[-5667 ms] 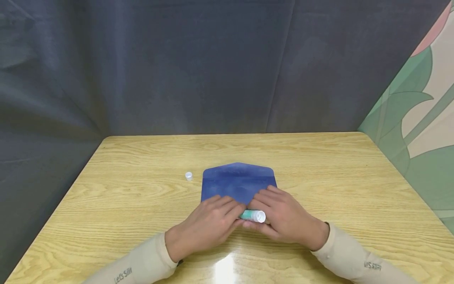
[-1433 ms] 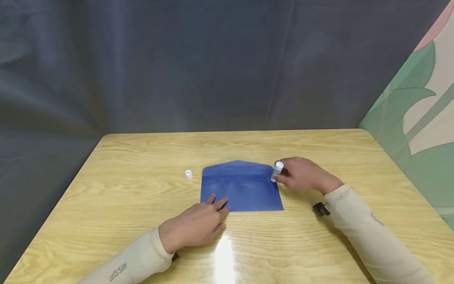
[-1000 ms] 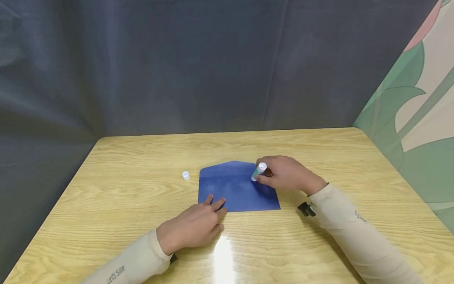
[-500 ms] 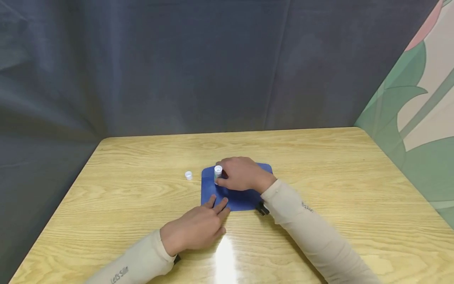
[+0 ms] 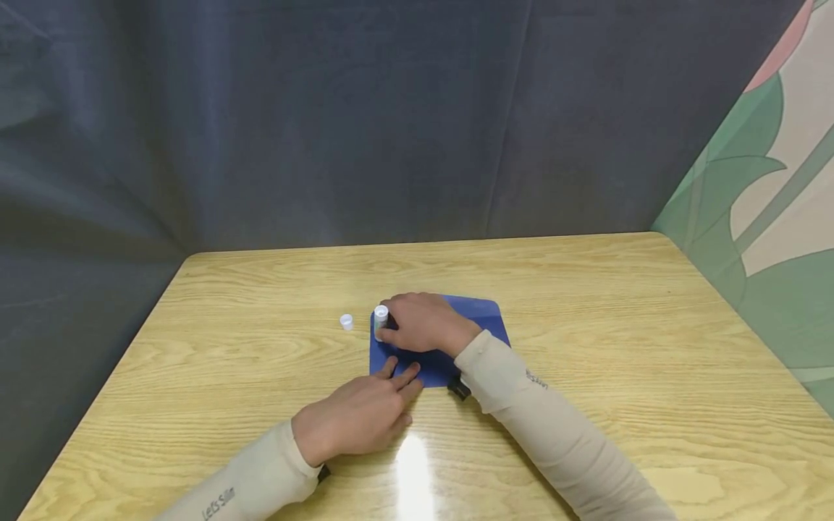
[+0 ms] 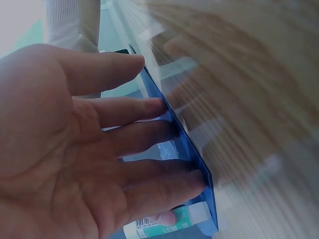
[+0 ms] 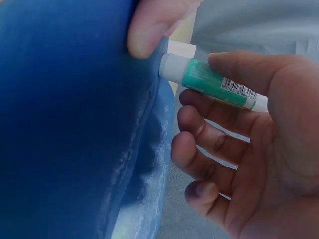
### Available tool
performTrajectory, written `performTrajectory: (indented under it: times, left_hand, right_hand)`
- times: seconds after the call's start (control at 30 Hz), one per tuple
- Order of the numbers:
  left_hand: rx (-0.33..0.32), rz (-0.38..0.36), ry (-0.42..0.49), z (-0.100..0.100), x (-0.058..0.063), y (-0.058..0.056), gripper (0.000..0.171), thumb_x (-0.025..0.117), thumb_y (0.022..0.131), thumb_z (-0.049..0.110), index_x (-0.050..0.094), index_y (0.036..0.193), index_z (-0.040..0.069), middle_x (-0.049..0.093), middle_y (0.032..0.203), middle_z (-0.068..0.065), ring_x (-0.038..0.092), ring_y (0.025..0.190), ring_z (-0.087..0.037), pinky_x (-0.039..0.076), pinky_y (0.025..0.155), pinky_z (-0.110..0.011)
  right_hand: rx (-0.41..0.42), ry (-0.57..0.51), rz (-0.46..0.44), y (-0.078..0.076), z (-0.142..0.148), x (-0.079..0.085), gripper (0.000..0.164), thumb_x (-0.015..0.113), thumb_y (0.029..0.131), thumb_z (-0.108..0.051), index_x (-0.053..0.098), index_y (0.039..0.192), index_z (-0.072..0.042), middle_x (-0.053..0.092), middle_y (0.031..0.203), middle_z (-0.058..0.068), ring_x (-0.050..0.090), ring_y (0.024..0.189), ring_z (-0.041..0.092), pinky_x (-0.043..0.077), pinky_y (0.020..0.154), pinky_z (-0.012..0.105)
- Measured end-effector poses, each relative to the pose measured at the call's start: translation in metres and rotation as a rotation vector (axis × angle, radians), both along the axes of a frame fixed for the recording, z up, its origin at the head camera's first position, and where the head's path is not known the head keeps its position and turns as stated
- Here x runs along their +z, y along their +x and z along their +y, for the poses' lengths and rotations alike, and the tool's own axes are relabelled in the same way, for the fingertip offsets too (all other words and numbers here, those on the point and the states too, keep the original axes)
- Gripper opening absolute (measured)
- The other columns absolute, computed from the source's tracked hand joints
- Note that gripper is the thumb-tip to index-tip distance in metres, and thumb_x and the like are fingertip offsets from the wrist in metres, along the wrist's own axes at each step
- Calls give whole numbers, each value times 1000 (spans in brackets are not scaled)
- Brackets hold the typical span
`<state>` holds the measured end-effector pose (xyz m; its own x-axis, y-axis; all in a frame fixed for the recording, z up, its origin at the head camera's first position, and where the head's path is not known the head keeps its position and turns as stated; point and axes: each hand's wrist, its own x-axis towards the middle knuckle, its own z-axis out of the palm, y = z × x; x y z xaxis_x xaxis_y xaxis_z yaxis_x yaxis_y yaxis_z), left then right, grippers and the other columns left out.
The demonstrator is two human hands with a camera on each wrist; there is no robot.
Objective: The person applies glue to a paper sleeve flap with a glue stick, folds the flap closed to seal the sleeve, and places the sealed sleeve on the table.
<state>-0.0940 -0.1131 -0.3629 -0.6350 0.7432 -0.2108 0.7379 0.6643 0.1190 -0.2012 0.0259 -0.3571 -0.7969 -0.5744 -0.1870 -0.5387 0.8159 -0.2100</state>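
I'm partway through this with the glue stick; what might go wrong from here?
The glue stick in the right hand is at the left end of the blue envelope; pushed farther, it might smear the table.

The white cap sits just past that end, so an overshoot could knock it.

The left hand presses the envelope near its near edge, not on the flap, which might lift or crease.

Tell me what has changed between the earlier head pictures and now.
The right hand has carried the glue stick leftward across the blue envelope, from its right edge to its left. The left hand, first at the stick too, has let go and rests its fingers on the envelope. The white cap stayed on the table.
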Motion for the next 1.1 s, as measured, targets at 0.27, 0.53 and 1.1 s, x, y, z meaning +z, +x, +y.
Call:
performTrajectory:
  times: [0.27, 0.53, 1.1]
  left_hand:
    - [7, 1, 5, -1, 1, 1, 50, 57, 101, 25, 50, 144, 2, 44, 153, -18, 44, 138, -46, 50, 105, -44]
    - [0, 11, 3, -1, 0, 1, 50, 59, 100, 25, 50, 145, 2, 45, 153, -18, 45, 138, -45, 52, 102, -43]
    - [-20, 57, -8, 1, -1, 1, 49, 58, 100, 23, 50, 143, 1, 46, 151, -20, 48, 134, -48, 54, 98, -43]
  right_hand:
    - [20, -1, 35, 2, -2, 2, 38, 55, 99, -49, 65, 120, -19, 68, 111, -2, 62, 85, 16, 52, 74, 38]
    - [18, 2, 42, 3, -1, -1, 35, 55, 99, -49, 66, 114, -20, 67, 104, -2, 60, 81, 15, 51, 71, 36]
    - [12, -92, 130, 0, -4, -7, 40, 51, 98, -59, 64, 104, -22, 66, 88, -7, 61, 71, 10, 50, 61, 30]
